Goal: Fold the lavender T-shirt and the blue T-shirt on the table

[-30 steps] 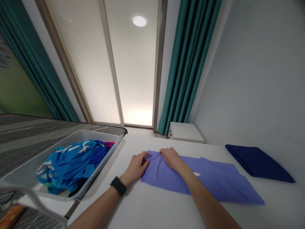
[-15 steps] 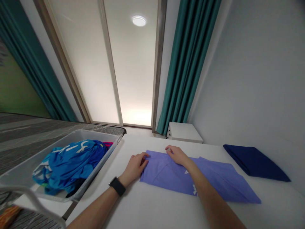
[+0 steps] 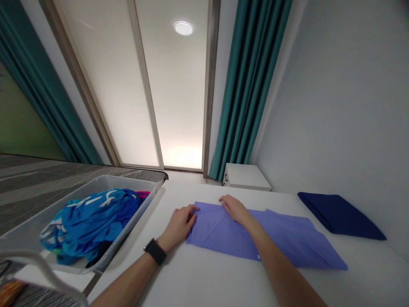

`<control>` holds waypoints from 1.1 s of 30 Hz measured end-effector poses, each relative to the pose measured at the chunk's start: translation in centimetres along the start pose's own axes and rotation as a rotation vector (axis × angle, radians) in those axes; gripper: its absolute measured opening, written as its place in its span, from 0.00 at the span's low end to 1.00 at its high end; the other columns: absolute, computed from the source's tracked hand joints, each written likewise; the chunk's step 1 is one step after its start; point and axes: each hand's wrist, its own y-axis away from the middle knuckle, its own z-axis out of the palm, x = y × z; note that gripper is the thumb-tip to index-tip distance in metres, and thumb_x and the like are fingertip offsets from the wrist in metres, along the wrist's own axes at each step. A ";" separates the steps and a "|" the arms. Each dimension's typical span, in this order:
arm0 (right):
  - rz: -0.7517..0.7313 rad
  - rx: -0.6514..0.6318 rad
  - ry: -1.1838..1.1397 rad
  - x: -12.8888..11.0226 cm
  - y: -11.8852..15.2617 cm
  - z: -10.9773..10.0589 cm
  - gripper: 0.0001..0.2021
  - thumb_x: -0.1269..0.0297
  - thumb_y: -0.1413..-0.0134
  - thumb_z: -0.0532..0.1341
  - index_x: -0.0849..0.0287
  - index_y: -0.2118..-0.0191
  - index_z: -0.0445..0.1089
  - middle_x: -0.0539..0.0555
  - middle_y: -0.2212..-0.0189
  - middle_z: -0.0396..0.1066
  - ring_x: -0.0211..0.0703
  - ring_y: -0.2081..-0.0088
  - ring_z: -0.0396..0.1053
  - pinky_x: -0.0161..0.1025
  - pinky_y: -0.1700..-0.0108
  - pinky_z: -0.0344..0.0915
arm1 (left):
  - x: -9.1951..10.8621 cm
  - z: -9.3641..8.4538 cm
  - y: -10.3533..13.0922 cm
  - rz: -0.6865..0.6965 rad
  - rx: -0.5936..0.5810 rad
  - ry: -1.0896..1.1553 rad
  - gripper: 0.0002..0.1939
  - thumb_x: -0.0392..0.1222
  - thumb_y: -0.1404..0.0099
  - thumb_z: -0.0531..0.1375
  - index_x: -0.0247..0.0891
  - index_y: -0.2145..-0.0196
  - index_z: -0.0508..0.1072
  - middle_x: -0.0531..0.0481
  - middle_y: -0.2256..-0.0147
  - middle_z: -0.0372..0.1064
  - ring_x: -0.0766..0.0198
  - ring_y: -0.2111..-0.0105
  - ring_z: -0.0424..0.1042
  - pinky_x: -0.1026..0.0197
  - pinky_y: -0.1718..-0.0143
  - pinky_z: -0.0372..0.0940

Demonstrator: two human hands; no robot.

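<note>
A purple garment (image 3: 220,232) lies folded flat in a long strip on the white table (image 3: 204,281). My left hand (image 3: 179,224), with a black watch on its wrist, is at the garment's left end, its curled fingers pinching the edge. My right hand (image 3: 234,209) rests over the far edge, right of my left hand. Its fingers are bent, and whether cloth is between them is too small to tell. My right forearm crosses above the garment and hides part of it.
A clear plastic bin (image 3: 147,185) with crumpled blue clothes (image 3: 92,221) stands at the left. A folded navy cloth (image 3: 340,215) lies at the table's right. Behind the table is a white cabinet (image 3: 246,175), near teal curtains (image 3: 252,85).
My right hand and forearm have shifted slightly left, and the forearm now covers the white print on the garment. The view has also shifted a little. My left hand keeps its place on the edge.
</note>
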 end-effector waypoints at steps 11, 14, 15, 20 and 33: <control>0.014 0.091 0.070 -0.4 0.3 0.2 0.12 0.68 0.36 0.53 0.59 0.51 0.69 0.56 0.56 0.69 0.42 0.54 0.68 0.36 0.50 0.61 | 2.8 -0.6 1.1 0.208 0.097 -0.187 0.16 0.40 0.30 0.50 0.39 0.47 0.69 0.42 0.50 0.69 0.54 0.50 0.67 0.49 0.47 0.61; 0.023 0.114 0.072 -0.4 0.4 0.4 0.11 0.68 0.36 0.54 0.59 0.52 0.69 0.56 0.57 0.69 0.41 0.55 0.68 0.36 0.50 0.61 | 4.6 0.8 1.9 0.386 0.001 -0.235 0.23 0.45 0.28 0.49 0.41 0.37 0.58 0.44 0.38 0.58 0.54 0.39 0.58 0.48 0.39 0.54; 0.028 0.121 0.071 -0.4 0.3 0.5 0.11 0.68 0.36 0.54 0.59 0.52 0.69 0.56 0.57 0.69 0.41 0.56 0.68 0.36 0.50 0.61 | 4.8 1.4 2.1 0.427 -0.031 -0.256 0.25 0.47 0.28 0.48 0.42 0.35 0.55 0.44 0.36 0.55 0.54 0.37 0.54 0.47 0.37 0.52; 0.020 0.130 0.064 -0.4 0.2 0.7 0.11 0.68 0.35 0.53 0.59 0.52 0.69 0.56 0.57 0.69 0.40 0.56 0.68 0.36 0.50 0.61 | 3.9 3.5 2.6 0.416 -0.088 -0.327 0.28 0.51 0.27 0.46 0.37 0.34 0.54 0.42 0.34 0.51 0.52 0.34 0.48 0.45 0.35 0.48; 0.135 0.277 0.086 0.9 0.5 -3.2 0.17 0.73 0.36 0.47 0.59 0.52 0.70 0.58 0.54 0.70 0.45 0.50 0.66 0.41 0.47 0.60 | 1.5 2.6 3.2 0.353 -0.091 -0.366 0.27 0.50 0.28 0.48 0.36 0.35 0.57 0.41 0.35 0.53 0.50 0.35 0.51 0.46 0.37 0.53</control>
